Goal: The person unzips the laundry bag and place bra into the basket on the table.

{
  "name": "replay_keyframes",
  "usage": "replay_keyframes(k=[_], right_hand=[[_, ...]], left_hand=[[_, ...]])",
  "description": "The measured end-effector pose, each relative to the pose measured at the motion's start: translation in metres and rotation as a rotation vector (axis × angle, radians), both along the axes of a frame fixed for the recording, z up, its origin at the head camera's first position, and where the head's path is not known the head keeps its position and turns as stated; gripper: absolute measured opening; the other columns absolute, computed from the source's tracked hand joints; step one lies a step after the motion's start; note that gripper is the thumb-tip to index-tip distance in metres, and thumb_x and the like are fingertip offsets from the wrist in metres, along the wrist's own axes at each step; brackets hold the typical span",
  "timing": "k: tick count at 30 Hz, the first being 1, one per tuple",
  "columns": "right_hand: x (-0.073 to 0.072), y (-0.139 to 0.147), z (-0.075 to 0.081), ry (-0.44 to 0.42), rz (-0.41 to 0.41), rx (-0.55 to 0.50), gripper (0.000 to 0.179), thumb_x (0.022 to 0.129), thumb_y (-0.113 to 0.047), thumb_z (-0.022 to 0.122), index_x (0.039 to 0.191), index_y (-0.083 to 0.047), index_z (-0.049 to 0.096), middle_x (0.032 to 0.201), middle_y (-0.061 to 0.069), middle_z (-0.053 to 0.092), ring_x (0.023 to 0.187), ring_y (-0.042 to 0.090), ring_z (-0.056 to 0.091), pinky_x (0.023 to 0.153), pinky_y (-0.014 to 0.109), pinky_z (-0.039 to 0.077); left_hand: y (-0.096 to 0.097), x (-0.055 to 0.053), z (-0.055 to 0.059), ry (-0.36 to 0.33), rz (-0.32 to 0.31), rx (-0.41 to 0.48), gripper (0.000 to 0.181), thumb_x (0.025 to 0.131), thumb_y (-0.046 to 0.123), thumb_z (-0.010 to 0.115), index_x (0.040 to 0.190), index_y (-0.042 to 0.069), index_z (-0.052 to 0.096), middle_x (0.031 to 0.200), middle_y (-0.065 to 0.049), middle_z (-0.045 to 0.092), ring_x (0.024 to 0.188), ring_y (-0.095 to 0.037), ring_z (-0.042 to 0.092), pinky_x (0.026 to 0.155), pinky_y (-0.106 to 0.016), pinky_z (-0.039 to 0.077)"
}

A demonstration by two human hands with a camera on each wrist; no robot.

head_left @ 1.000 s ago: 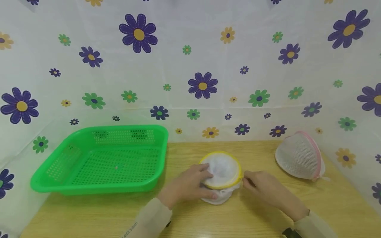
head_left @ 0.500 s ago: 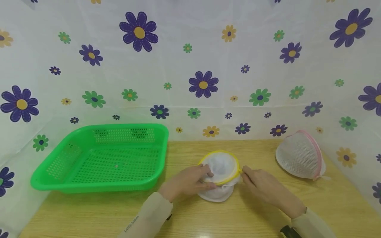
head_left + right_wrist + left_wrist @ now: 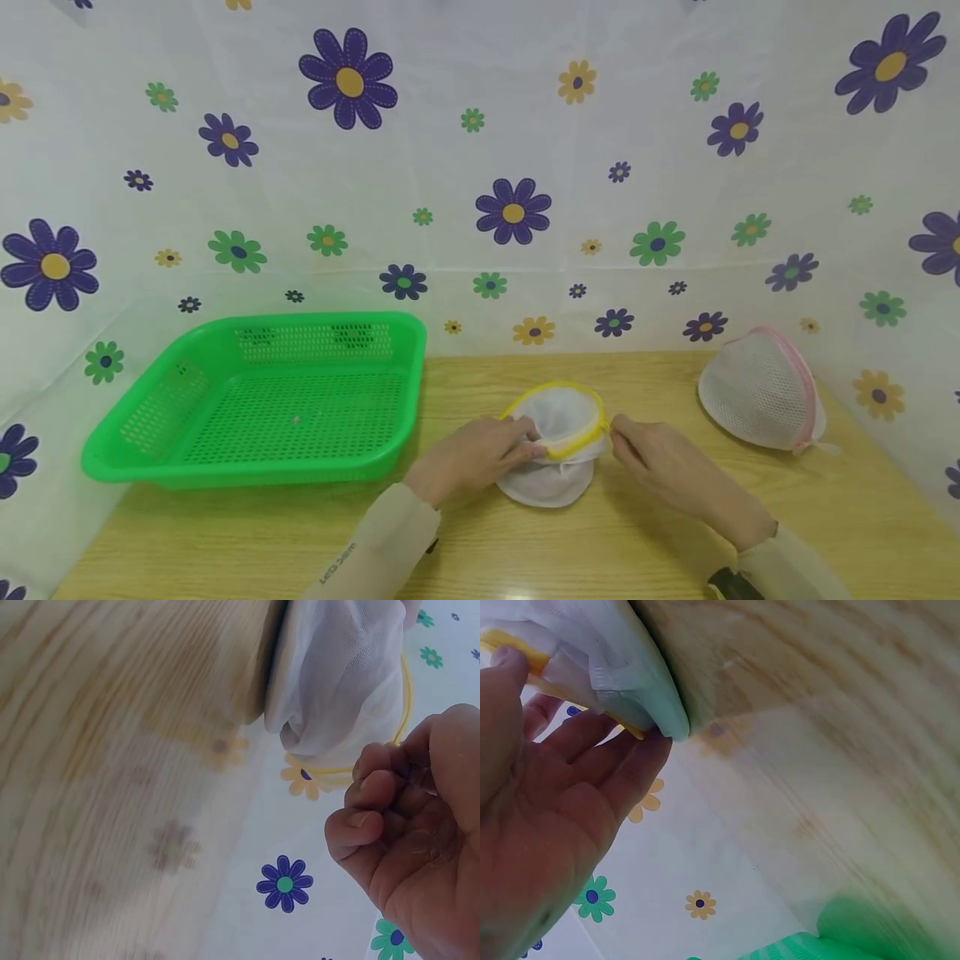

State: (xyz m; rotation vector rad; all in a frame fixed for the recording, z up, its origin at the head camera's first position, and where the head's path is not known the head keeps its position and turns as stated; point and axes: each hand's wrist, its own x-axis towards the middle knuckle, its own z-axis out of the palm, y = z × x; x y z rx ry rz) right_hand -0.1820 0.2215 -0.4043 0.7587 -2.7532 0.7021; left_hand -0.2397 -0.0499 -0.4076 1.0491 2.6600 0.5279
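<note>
A round white mesh laundry bag with a yellow zipper rim sits on the table between both hands. Its top sinks inward inside the rim. My left hand grips the rim from the left, thumb at the near edge; in the left wrist view, the thumb of the left hand lies on the yellow band and the fingers curl by the mesh. On the opposite side my right hand pinches the rim's right end, where a small yellow tab shows. The right hand's fingertips cover what they pinch.
A green perforated plastic basket stands at the left. Another white mesh bag with pink trim lies at the far right. A flowered white sheet hangs behind the wooden table.
My left thumb has moved up from the bag's lower part to the yellow rim. The near rim has lifted, and more of the white body shows below it. The right hand has barely moved.
</note>
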Motion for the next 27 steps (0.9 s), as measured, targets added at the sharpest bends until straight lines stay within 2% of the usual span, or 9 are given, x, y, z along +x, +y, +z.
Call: replay_keyframes(k=[11,27], right_hand=[[0.0033,-0.0033,0.0024,-0.036,0.071,-0.068,0.030,0.101,0.000,0.053,0.078,-0.019,0.048,0.065,-0.017,0.037,0.056,-0.007,0.032,0.047,0.014,0.032],[0.0093,-0.0084,0.0020,-0.042,0.073,-0.058,0.030,0.100,0.000,0.053,0.077,-0.019,0.047,0.064,-0.017,0.036,0.054,-0.007,0.030,0.047,0.014,0.030]], left_hand=[[0.0021,-0.0011,0.0020,-0.013,0.023,-0.009,0.037,0.105,0.051,0.045,0.120,0.022,0.063,0.111,-0.001,0.073,0.096,-0.012,0.066,0.092,-0.033,0.055],[0.0036,0.0009,0.0014,-0.010,0.037,-0.008,0.038,0.103,0.053,0.047,0.118,0.021,0.062,0.110,-0.001,0.073,0.093,-0.011,0.064,0.090,-0.033,0.054]])
